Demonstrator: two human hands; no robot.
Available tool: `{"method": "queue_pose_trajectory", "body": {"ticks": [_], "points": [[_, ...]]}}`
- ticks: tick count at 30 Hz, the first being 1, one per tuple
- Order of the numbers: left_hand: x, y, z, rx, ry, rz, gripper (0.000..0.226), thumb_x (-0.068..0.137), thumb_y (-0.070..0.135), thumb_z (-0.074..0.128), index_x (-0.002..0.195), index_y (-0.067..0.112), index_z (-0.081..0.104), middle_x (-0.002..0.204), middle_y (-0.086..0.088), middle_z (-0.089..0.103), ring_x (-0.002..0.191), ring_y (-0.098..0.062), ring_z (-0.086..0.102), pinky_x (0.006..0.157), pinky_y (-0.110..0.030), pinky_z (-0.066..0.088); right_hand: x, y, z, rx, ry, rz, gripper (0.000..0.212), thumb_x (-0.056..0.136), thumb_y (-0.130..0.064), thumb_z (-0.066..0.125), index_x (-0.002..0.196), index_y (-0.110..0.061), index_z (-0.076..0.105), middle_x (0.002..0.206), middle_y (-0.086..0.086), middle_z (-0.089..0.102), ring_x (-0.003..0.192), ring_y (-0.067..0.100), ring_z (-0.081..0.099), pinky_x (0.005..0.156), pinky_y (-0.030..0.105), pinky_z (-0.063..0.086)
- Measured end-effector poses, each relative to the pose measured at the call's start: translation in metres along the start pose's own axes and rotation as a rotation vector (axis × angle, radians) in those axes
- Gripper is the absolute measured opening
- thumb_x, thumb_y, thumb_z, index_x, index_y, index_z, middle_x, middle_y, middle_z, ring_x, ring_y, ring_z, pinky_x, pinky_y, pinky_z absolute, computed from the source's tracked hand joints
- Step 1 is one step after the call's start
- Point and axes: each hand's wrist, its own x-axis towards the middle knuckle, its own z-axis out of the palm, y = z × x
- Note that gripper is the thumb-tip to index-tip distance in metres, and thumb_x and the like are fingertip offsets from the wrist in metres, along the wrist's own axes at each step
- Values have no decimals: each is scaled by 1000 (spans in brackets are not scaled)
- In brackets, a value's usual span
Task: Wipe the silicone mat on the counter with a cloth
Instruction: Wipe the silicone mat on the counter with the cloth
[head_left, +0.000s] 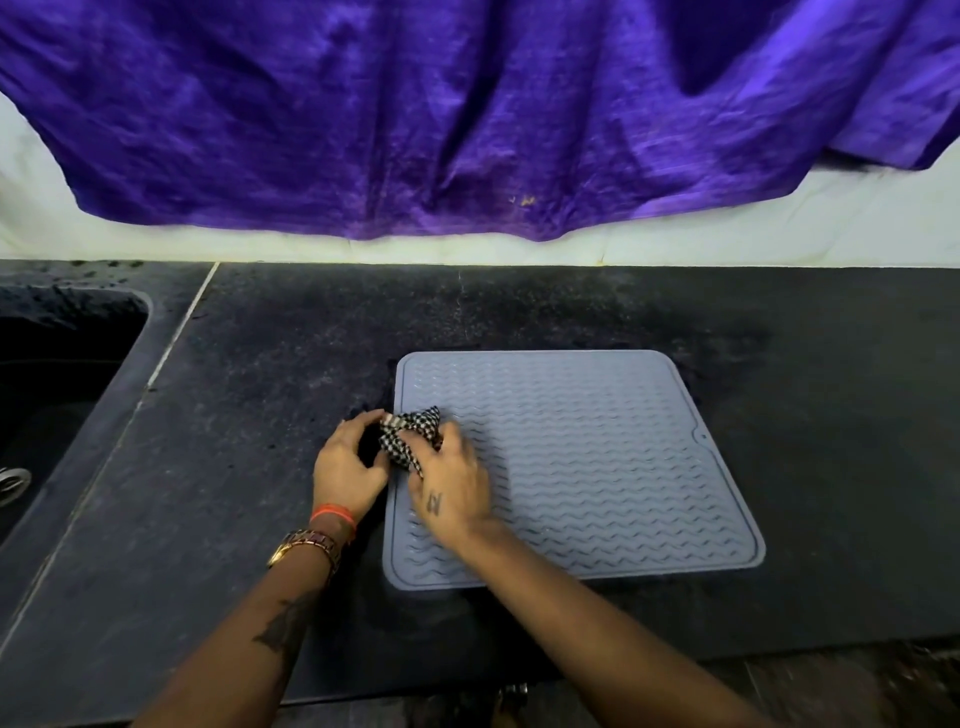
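Note:
A grey-blue silicone mat (597, 457) with a wavy ribbed surface lies flat on the dark stone counter (260, 415). A small black-and-white checked cloth (408, 434) is bunched up at the mat's left edge. My left hand (348, 467) sits just off the mat on the counter, its fingers curled round the cloth's left side. My right hand (449, 480) lies over the mat's left part and grips the cloth from the right. Most of the cloth is hidden between the two hands.
A dark sink (57, 395) with a metal drain is sunk into the counter at the far left. A purple sheet (467, 114) hangs down over the white wall behind. The counter's front edge runs just below my forearms.

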Motion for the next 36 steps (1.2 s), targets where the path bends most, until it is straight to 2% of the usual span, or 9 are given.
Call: {"method": "queue_pose_trajectory", "body": {"ticks": [4,12,16,21,26,28,30,33,36], "points": [[-2,2,0,0,-11,-38,45,80,9,66,123,19,58,133,-11,54,131,-29,40,111,-36,27,1,44,-19,-78,56,42,47,94,-24,41,140,-31,35,141,12,29,119,32,41,96,42,43],[-3,6,-1,-27,-10,-60,43,80,9,66,121,19,59,133,-12,54,133,-29,38,112,-37,26,-20,168,-84,-167,249,402,49,87,-20,51,136,-26,45,126,16,39,105,36,49,91,39,44],[-4,7,-2,-19,-13,-61,43,80,9,66,122,17,59,134,-13,53,134,-30,36,112,-36,26,-42,216,-111,-214,308,502,46,85,-18,56,131,-19,51,118,21,43,94,42,53,79,44,48],[-5,9,-1,-29,-10,-72,42,80,9,66,121,17,60,134,-13,53,134,-29,37,112,-37,27,-58,241,-125,-185,377,659,43,86,-18,57,129,-22,52,118,22,42,97,44,52,80,47,48],[-6,11,-2,-32,-10,-73,42,80,9,66,121,16,60,135,-14,52,134,-30,37,112,-38,27,-51,214,-127,82,547,854,41,87,-20,57,128,-20,54,121,23,43,98,46,54,91,44,44],[-5,11,-2,-28,-11,-70,41,81,8,65,121,16,60,134,-15,52,134,-30,36,112,-38,28,-48,185,-119,133,584,747,39,87,-21,58,126,-21,55,119,21,46,98,43,56,89,39,45],[-5,10,-1,-25,-9,-65,39,82,7,63,121,16,60,134,-15,53,134,-30,37,112,-39,28,-47,146,-102,176,532,532,39,87,-20,57,126,-24,55,120,17,49,102,35,54,86,30,42],[-5,8,-1,-50,9,-49,31,89,11,56,119,14,61,132,-16,54,132,-32,38,110,-41,30,-41,79,-66,226,445,329,44,83,-22,61,126,-32,55,121,8,51,105,23,55,87,20,40],[-5,7,-1,-111,33,-23,27,95,17,48,116,9,63,126,-17,59,125,-33,46,110,-46,31,-34,20,-30,295,303,126,47,81,-24,59,127,-35,53,121,6,49,101,23,57,91,26,47]]}}
